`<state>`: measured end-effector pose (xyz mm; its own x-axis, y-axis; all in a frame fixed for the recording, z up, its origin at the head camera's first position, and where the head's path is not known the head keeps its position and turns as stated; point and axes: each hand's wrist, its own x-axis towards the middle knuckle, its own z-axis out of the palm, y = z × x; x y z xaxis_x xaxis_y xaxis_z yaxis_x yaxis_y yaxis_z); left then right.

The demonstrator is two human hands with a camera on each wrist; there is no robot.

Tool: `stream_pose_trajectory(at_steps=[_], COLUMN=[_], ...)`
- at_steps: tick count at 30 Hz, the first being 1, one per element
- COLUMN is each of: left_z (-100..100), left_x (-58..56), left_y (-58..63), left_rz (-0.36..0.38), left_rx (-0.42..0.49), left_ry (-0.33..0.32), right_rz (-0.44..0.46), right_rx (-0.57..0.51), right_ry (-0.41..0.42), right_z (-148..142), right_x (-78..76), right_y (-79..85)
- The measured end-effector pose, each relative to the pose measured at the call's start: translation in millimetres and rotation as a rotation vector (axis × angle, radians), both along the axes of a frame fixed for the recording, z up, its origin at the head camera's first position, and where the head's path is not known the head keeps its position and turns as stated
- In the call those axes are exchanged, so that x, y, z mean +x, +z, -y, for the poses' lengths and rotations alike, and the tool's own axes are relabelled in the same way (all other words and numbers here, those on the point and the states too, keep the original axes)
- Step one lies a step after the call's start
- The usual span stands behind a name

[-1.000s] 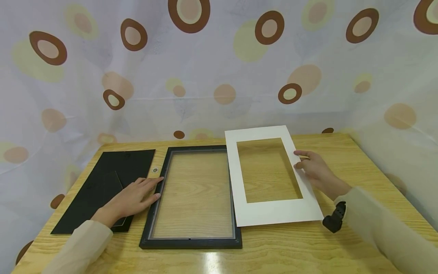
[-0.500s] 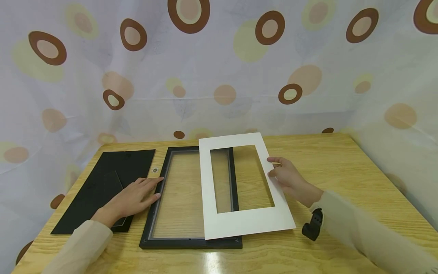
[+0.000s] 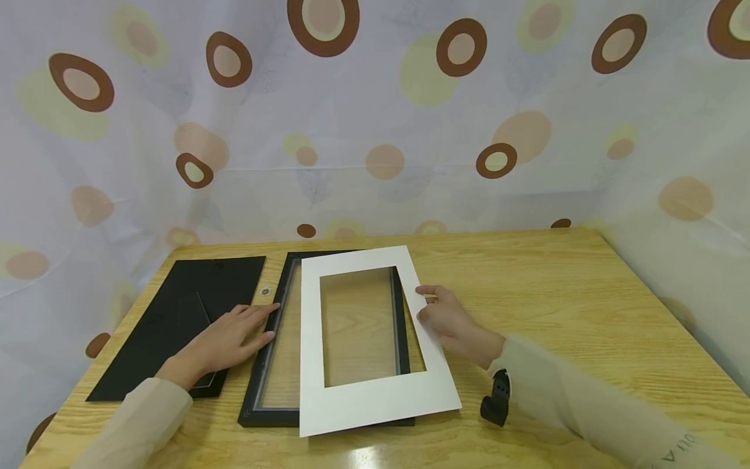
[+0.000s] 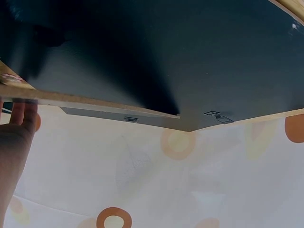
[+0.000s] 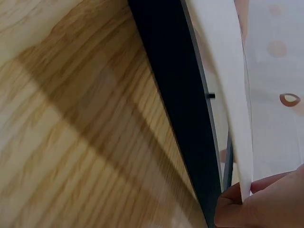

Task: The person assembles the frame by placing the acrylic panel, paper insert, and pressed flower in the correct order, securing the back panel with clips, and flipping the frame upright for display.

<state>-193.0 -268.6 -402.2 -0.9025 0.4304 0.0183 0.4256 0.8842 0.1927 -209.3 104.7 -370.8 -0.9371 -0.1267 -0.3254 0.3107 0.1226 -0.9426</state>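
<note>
My right hand (image 3: 459, 326) pinches the right border of a white picture mat (image 3: 375, 410) with a rectangular window. The mat is tilted over a black picture frame (image 3: 258, 384) and covers much of its right part, including the lower right corner. In the right wrist view, finger and thumb grip the mat's edge (image 5: 232, 71), just above the frame's side (image 5: 175, 71). My left hand (image 3: 225, 335) rests with fingers extended against the frame's left rail. Under that forearm lies a black backing board (image 3: 170, 319); its dark surface and small metal clips fill the left wrist view.
The wooden table (image 3: 556, 293) extends to the right of the frame. A small round disc (image 3: 265, 291) lies between backing board and frame. A spotted cloth (image 3: 351, 117) hangs behind and along the sides. A black strapped device (image 3: 497, 397) sits on the right wrist.
My right hand has carried the mat leftward and toward me, from the frame's right side to above it. The left hand, frame and backing board have stayed put.
</note>
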Motion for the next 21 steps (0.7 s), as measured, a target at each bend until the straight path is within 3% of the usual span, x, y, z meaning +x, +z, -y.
stream_pose_trajectory(at_steps=[11,21], left_z=[0,-1], left_x=[1.1,1.1], left_y=[0.8,1.7], left_rz=[-0.003,-0.007], left_rx=[0.008,0.003], left_ry=[-0.004,-0.013], right_rz=[0.019,0.034], right_rx=[-0.09,-0.105], right_ry=[-0.038,-0.052], right_z=[30,41], right_x=[5.7,7.9], right_y=[-6.9,-1.4])
